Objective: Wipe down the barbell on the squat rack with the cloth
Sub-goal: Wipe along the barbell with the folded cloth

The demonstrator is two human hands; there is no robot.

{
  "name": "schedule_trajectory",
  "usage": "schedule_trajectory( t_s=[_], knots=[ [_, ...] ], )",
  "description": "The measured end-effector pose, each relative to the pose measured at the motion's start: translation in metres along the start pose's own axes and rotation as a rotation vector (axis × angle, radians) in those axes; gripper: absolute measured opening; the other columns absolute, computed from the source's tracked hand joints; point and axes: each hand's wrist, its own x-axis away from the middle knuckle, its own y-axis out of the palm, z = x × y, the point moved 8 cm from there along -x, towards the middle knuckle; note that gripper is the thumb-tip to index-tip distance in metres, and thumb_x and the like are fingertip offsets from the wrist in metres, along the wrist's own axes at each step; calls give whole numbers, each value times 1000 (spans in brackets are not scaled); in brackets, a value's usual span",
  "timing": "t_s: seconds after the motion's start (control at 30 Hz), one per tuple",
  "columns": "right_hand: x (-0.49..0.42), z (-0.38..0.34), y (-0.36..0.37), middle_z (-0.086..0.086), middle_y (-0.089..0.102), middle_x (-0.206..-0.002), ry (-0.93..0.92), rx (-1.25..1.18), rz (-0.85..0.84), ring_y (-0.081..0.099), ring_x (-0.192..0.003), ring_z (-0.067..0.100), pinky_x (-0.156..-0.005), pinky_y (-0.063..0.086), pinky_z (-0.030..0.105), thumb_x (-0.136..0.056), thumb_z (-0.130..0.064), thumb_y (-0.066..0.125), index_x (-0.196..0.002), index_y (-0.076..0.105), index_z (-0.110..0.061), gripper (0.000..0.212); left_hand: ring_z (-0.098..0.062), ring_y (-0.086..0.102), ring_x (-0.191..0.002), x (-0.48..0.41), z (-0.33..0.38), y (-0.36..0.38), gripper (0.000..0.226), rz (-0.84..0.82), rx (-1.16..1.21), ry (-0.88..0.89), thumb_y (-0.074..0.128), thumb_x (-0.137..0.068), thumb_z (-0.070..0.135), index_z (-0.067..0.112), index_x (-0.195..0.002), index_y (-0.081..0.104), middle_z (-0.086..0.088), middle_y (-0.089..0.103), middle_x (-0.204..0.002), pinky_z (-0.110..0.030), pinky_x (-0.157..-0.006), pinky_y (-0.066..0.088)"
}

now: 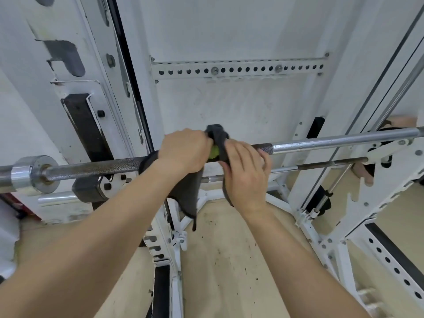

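Observation:
A steel barbell (321,141) runs across the white squat rack (387,154), with a dark knurled stretch at the left and its collar (34,173) at the far left. A dark grey cloth (218,134) is draped over the bar's middle, one end hanging down below it (187,196). My left hand (183,150) grips the cloth on top of the bar. My right hand (246,171) holds the cloth's other part just to the right, fingers wrapped over it. A small green patch (214,153) shows between the hands.
A second thinner bar (321,167) sits lower behind the barbell. White rack uprights stand at the left (96,92) and right, and a perforated wall rail (238,70) is above. Rack base frames (174,249) cross the tan floor below.

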Motion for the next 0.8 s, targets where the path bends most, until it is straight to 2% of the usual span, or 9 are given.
schedule_trajectory(
  t_s=[0.13,0.2,0.27,0.33,0.43,0.5,0.6,0.67,0.8],
  knots=[
    [36,20,-13,-4,54,-138,665,-583,75,50,-128,13,-106,42,37,-98,-11,56,-137,52,-15,39,-34,54,-76,-25,45,-5,18,-53,215,31,40,-98,20,13,-89,54,-14,62,-95,-38,-64,40],
    [51,19,-8,-13,48,-137,1097,-859,147,47,-126,1,-105,43,29,-98,-25,54,-138,46,-27,40,-32,53,-75,-35,63,-4,23,-102,305,67,37,-99,22,13,-85,51,-15,63,-95,-37,-65,40],
    [57,17,-1,-9,57,-126,1494,-1123,245,57,-117,9,-99,48,32,-93,-41,54,-126,53,-27,36,-33,54,-77,-41,74,-3,29,-120,386,93,33,-102,25,12,-84,51,-15,61,-93,-36,-65,38],
    [47,12,10,0,71,-113,1721,-1467,253,66,-107,19,-94,52,37,-94,-54,52,-113,65,-20,42,-33,52,-76,-38,77,-4,32,-95,336,154,29,-103,29,11,-90,52,-16,60,-97,-37,-65,38],
    [20,9,16,7,74,-113,1742,-1677,235,69,-105,23,-95,53,39,-93,-66,48,-113,71,-20,55,-31,46,-72,-19,66,-1,25,9,-2,328,40,-101,26,11,-121,45,-12,55,-104,-42,-57,41],
    [15,1,27,7,73,-111,1772,-1662,273,69,-104,24,-98,53,43,-92,-66,51,-116,68,-19,56,-31,47,-72,-2,48,3,31,23,-144,338,46,-98,21,13,-127,38,-10,51,-105,-40,-53,39],
    [20,-39,45,6,73,-114,1815,-1651,252,70,-101,20,-98,54,42,-91,-68,50,-119,65,-19,58,-35,58,-78,21,13,-1,24,42,-239,255,40,-97,18,11,-120,39,-10,53,-101,-37,-52,35],
    [25,-85,54,3,75,-112,1851,-1710,144,72,-96,17,-84,59,34,-88,-71,50,-121,66,-20,63,-35,62,-78,35,-20,-3,21,39,-277,186,38,-95,22,10,-111,44,-9,56,-92,-38,-51,39],
    [33,-140,61,1,74,-111,1882,-1727,-16,71,-99,17,-85,57,35,-90,-67,53,-126,60,-20,60,-31,56,-61,58,-72,-4,28,85,-279,-24,32,-101,29,9,-99,52,-8,50,-69,-33,-46,35]
  ],
)
